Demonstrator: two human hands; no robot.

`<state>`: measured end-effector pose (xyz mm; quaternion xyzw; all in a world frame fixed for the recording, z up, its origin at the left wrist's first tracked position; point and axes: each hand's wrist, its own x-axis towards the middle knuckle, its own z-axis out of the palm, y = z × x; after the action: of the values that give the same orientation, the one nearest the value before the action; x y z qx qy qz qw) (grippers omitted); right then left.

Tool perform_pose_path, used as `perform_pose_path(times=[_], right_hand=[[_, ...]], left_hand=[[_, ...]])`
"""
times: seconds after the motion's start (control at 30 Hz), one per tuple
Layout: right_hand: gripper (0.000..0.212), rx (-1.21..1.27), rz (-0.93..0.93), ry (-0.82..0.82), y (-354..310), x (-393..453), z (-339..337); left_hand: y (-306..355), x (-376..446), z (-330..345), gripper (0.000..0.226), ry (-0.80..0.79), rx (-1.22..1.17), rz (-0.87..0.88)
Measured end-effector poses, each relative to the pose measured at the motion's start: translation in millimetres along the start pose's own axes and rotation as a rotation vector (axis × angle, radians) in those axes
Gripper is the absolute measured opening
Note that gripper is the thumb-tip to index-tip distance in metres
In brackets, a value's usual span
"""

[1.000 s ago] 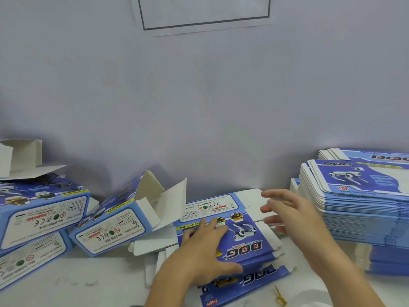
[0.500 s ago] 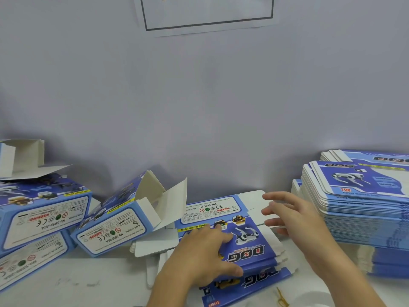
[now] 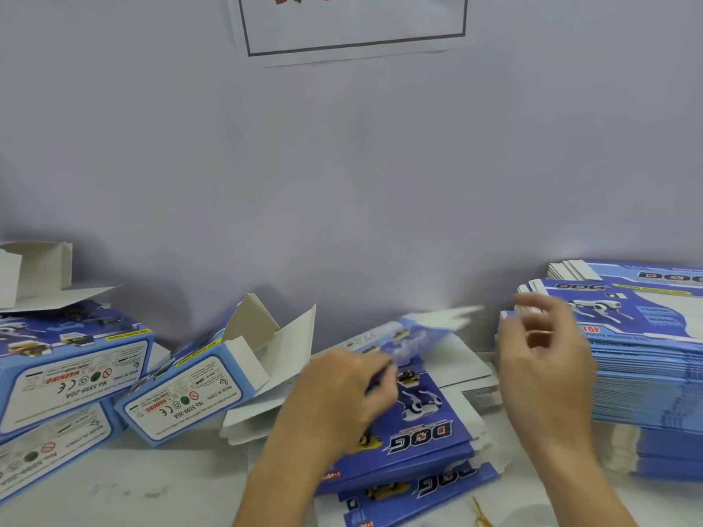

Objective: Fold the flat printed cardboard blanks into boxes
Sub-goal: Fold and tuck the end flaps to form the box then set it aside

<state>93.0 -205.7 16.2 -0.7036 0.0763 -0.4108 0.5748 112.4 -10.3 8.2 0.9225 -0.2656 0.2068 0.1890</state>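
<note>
A flat blue printed cardboard blank (image 3: 411,338) is tilting up off the small pile of flat blue "DOG" blanks (image 3: 430,431) at the middle of the white table (image 3: 133,484), its far white flaps blurred with motion. The left hand (image 3: 342,397) is lying at the near left edge of that blank, its fingers (image 3: 380,368) curling around the edge and gripping it. The right hand (image 3: 544,370) is hovering just to the right of the raised blank, apart from it, with its fingers (image 3: 532,302) loosely bent and spread, holding nothing; they are blurred. Behind that hand a tall stack of glossy blue flat blanks (image 3: 646,374) is sitting at the right. At the left, a folded blue box with open white flaps (image 3: 198,386) is leaning against two stacked folded blue boxes (image 3: 64,370), their matte white insides showing. A thin yellow rubber band (image 3: 481,517) is lying near the front edge.
</note>
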Motion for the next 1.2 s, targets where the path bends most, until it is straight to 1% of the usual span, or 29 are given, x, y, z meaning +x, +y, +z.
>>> perform_pose_path(times=[0.03, 0.07, 0.1, 0.13, 0.17, 0.2, 0.23, 0.27, 0.3, 0.33, 0.37, 0.4, 0.43, 0.47, 0.5, 0.53, 0.57, 0.6, 0.63, 0.67, 0.7, 0.77, 0.9, 1.03, 1.1, 1.2], right_hand=[[0.012, -0.007, -0.035, 0.04, -4.9, 0.0, -0.6], [0.014, 0.025, -0.024, -0.027, -10.4, -1.2, 0.1], [0.028, 0.1, 0.043, -0.202, -17.5, -4.3, 1.7], [0.047, 0.198, 0.143, -0.403, -24.7, -8.7, 5.1], [0.06, 0.294, 0.244, -0.57, -31.5, -13.8, 9.8], [0.06, 0.386, 0.293, -0.662, -38.8, -19.6, 14.6], [0.046, 0.449, 0.293, -0.652, -41.5, -23.8, 19.2], [0.03, 0.478, 0.284, -0.568, -44.1, -25.2, 22.7], [0.021, 0.453, 0.268, -0.452, -44.0, -22.2, 21.6], [0.015, 0.418, 0.258, -0.361, -44.2, -17.6, 16.1], [0.01, 0.393, 0.249, -0.317, -42.7, -10.4, 6.5], [0.007, 0.406, 0.255, -0.308, -42.9, -2.4, -4.8], [0.012, 0.451, 0.252, -0.347, -42.7, 4.6, -18.9], [0.022, 0.505, 0.253, -0.4, -43.4, 8.8, -32.3], [0.033, 0.555, 0.251, -0.453, -43.9, 10.9, -42.3], [0.043, 0.581, 0.258, -0.509, -45.4, 10.5, -48.2], [0.051, 0.603, 0.268, -0.568, -44.0, 10.0, -51.0], [0.058, 0.608, 0.277, -0.606, -44.0, 7.7, -50.5], [0.067, 0.604, 0.27, -0.621, -42.6, 6.1, -48.1], [0.074, 0.589, 0.251, -0.616, -44.3, 3.3, -44.6], [0.078, 0.569, 0.228, -0.599, -44.8, 2.1, -41.4], [0.079, 0.545, 0.2, -0.569, -48.0, 0.8, -38.4], [0.077, 0.599, 0.229, -0.579, -49.0, 1.4, -38.9], [0.078, 0.712, 0.277, -0.703, -57.1, -5.2, -36.3], [0.078, 0.703, 0.277, -0.681, -58.9, -4.8, -36.8], [0.077, 0.688, 0.268, -0.615, -59.1, -1.1, -38.7]], left_hand=[[0.9, 0.4, -7.7, 0.036, 0.115, 0.016, 0.014], [3.0, 0.7, -14.5, 0.039, 0.219, 0.019, 0.023], [7.2, 1.1, -19.7, 0.042, 0.307, 0.018, 0.038], [14.4, 1.7, -23.5, 0.044, 0.377, 0.009, 0.062], [24.9, 2.2, -25.8, 0.044, 0.418, -0.01, 0.091], [37.1, 3.0, -26.2, 0.039, 0.42, -0.063, 0.114], [48.9, 4.2, -25.9, 0.031, 0.383, -0.164, 0.136], [58.0, 4.9, -25.9, 0.025, 0.319, -0.296, 0.157], [62.5, 5.1, -26.1, 0.022, 0.262, -0.422, 0.165], [61.7, 4.8, -26.8, 0.023, 0.25, -0.525, 0.145], [57.4, 4.6, -28.4, 0.025, 0.289, -0.602, 0.095], [51.0, 4.9, -30.3, 0.026, 0.369, -0.643, 0.024], [43.8, 4.8, -32.1, 0.032, 0.461, -0.653, -0.062], [36.5, 5.5, -33.7, 0.047, 0.527, -0.652, -0.162], [31.6, 5.5, -36.0, 0.066, 0.538, -0.68, -0.261], [29.1, 5.0, -37.7, 0.08, 0.505, -0.762, -0.341], [28.3, 4.9, -38.5, 0.08, 0.444, -0.891, -0.378], [27.9, 4.3, -38.7, 0.067, 0.391, -1.019, -0.377], [27.8, 3.8, -38.7, 0.047, 0.359, -1.094, -0.356], [28.5, 3.4, -39.2, 0.032, 0.357, -1.131, -0.323], [28.3, 3.2, -38.9, 0.029, 0.361, -1.131, -0.283], [26.8, 2.6, -38.5, 0.041, 0.354, -1.114, -0.223], [26.1, 2.4, -40.4, 0.06, 0.307, -1.094, -0.22], [35.2, 1.2, -36.6, 0.065, 0.196, -1.186, -0.185], [39.4, 1.8, -36.0, 0.067, 0.194, -1.202, -0.172], [39.8, 2.8, -39.4, 0.07, 0.249, -1.15, -0.162]])
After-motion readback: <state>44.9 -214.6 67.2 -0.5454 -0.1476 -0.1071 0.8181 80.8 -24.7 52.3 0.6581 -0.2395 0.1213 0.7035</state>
